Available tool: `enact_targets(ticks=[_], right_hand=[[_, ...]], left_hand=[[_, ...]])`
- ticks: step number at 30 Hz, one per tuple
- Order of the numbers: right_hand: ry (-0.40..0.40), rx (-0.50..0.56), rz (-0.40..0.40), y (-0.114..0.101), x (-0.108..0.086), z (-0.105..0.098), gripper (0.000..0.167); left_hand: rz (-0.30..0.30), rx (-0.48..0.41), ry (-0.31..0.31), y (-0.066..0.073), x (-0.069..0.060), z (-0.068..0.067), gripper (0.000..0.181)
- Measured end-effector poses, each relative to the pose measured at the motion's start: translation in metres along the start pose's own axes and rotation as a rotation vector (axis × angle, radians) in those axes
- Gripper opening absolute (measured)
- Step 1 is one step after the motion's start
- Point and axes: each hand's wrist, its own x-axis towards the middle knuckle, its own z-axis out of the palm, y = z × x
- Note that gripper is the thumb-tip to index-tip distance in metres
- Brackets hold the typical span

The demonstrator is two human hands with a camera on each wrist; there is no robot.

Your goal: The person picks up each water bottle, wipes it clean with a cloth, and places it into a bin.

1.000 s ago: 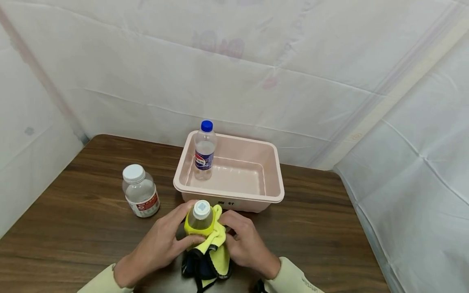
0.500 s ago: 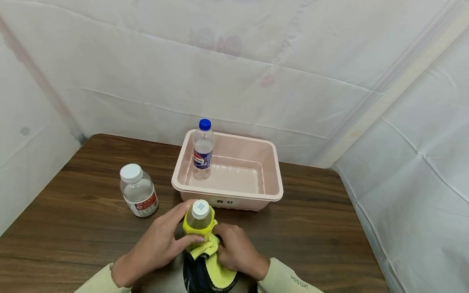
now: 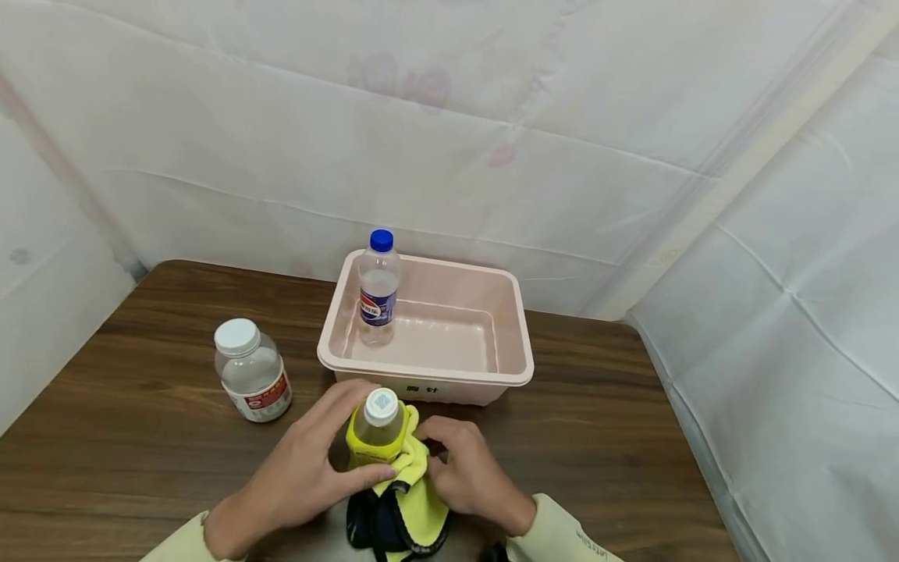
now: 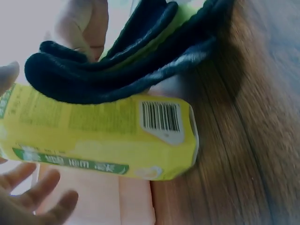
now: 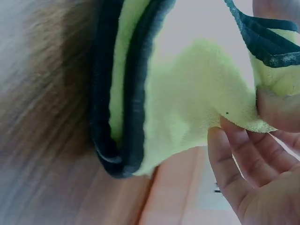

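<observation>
My left hand [image 3: 305, 468] grips a bottle with a yellow label [image 3: 368, 451] and a white cap, its thumb on the near side and fingers on the far left. The bottle is tilted; the barcode on its label [image 4: 161, 117] shows in the left wrist view. My right hand [image 3: 472, 474] pinches a yellow cloth with dark edging [image 3: 425, 503], bunched against the bottle's right side. In the right wrist view, fingertips and thumb press together on the cloth [image 5: 187, 98], whose lower part hangs loose above the table. Part of the bottle is hidden behind the cloth.
Just beyond the hands stands a pale pink plastic bin [image 3: 449, 378], with a blue-capped bottle [image 3: 379, 289] upright inside. A clear jar with a white lid [image 3: 251, 373] stands on the wooden table [image 3: 597, 437] at left. White sheeting [image 3: 449, 187] walls the far side.
The right hand with the cloth slid down toward the person, then back up along the bottle's side. The left hand keeps its grip on the bottle. The whole head view has shifted slightly.
</observation>
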Motion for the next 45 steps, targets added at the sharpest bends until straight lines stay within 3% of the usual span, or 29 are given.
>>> enact_targets(ticks=[4, 9, 21, 26, 36, 43, 45], right_hand=[[0.016, -0.008, -0.027, -0.005, 0.000, -0.004, 0.032], [0.043, -0.002, -0.051, -0.007, -0.002, -0.005, 0.031], [0.081, 0.015, -0.097, -0.008, -0.002, -0.009, 0.031], [0.103, 0.032, -0.112, -0.008, -0.003, -0.013, 0.034], [0.181, 0.016, -0.221, -0.005, -0.002, -0.023, 0.047], [0.195, 0.048, -0.264, -0.006, 0.006, -0.031, 0.044], [0.186, 0.065, -0.277, -0.007, 0.008, -0.032, 0.043]], left_hand=[[-0.083, 0.026, 0.037, 0.008, 0.002, 0.001, 0.080], [-0.140, 0.059, 0.080, 0.019, 0.006, 0.003, 0.074], [-0.167, 0.050, 0.058, 0.026, 0.007, -0.006, 0.080], [-0.182, -0.013, 0.042, 0.027, 0.005, -0.009, 0.068], [-0.137, -0.063, 0.010, 0.024, 0.001, -0.015, 0.056], [-0.003, -0.045, 0.026, 0.018, 0.002, -0.016, 0.055], [-0.008, -0.031, 0.021, 0.019, 0.002, -0.016, 0.054]])
